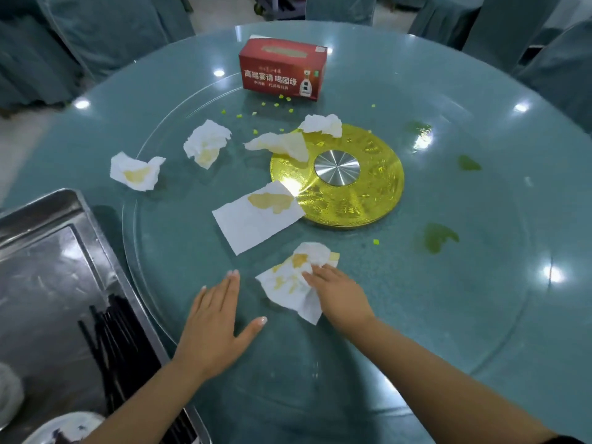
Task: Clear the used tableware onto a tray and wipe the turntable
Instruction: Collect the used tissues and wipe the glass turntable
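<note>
Left hand: the left hand point(215, 318) lies flat on the glass at the near edge, fingers straight and spread, holding nothing; likely steadying the turntable point(368, 299) so it does not spin under the wipe.
Right hand: the right hand point(336, 291) presses a crumpled napkin point(293, 283) onto the glass, fingertips bunching its near right part; yellow stains show it is soaking up spill. The wiping step looks under way.
Tray: a steel tray point(48, 251) sits near left, its edge beside the turntable rim, within easy reach for clearing. Black chopsticks point(112, 341) lie in it; a white dish point(64, 426) shows at the bottom corner.
Flat napkin: an unfolded napkin point(253, 219) with a yellow patch overlaps the gold hub point(358, 190).
Other wads: three stained wads point(136, 171) point(206, 144) point(322, 125) and a spread piece point(282, 145) lie mid-left and beside the hub, seemingly dropped over spills.
Remaining mess: green smears point(439, 240) right, small green bits point(282, 100) far; wiping is far from finished.
Box: a red tissue box point(282, 70) stands far centre, printed 高端宴请 喝国缘 with a bottle picture; smaller print unreadable.
Chairs: teal covered chairs point(105, 33) ring the far side.
</note>
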### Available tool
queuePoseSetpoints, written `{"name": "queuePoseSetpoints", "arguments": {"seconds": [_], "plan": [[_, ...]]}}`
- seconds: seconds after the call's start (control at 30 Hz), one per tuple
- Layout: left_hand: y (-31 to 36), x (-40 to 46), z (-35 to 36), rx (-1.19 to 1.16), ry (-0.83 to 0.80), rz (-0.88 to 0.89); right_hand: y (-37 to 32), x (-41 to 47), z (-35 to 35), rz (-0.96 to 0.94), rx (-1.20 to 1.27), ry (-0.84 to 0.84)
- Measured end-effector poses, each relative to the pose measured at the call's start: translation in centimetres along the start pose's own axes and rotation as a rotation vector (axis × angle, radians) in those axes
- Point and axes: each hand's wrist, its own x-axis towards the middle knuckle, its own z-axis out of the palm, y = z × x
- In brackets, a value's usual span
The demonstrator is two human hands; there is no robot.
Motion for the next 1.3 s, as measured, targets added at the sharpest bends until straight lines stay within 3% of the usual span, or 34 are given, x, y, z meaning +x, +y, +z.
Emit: {"name": "queuePoseSetpoints", "arguments": {"seconds": [0.17,0.27,0.4,0.53,0.77,0.87,0.97,1.03,1.13,1.3], "plan": [[-3.2,2.0,-0.2,0.018,0.063,-0.126,2.2,1.0,-3.4,0.067,0.134,0.185],[-4.3,4.1,-1.4,0.111,0.007,-0.173,2.1,3.2,-5.5,0.07,0.128,0.232],[-4.3,5.0,-1.3,0.187,-0.119,-0.142,0.8,7.0,-5.8,0.065,0.062,0.14],[-3.0,2.7,-0.3,0.205,-0.112,-0.058,-0.4,8.8,-3.5,0.058,-0.077,-0.055],[-0.8,0.5,-0.7,0.118,-0.133,0.076,1.5,4.4,-0.6,0.029,-0.141,-0.03],[-0.5,-0.7,-1.4,0.043,0.016,0.108,2.3,2.1,0.3,0.061,-0.105,-0.005],[-1.7,-1.8,-1.8,0.137,0.116,-0.062,3.3,-0.1,1.3,0.071,-0.121,0.019],[-2.5,-2.7,-1.5,0.217,0.033,-0.164,3.9,-1.6,1.5,0.093,-0.125,0.004],[-3.2,-4.3,-0.3,0.237,-0.184,-0.14,4.5,-4.1,1.4,0.106,-0.09,0.036],[-0.2,-5.5,1.4,0.128,-0.214,0.05,5.6,-6.7,0.4,0.178,0.053,0.073]]}}
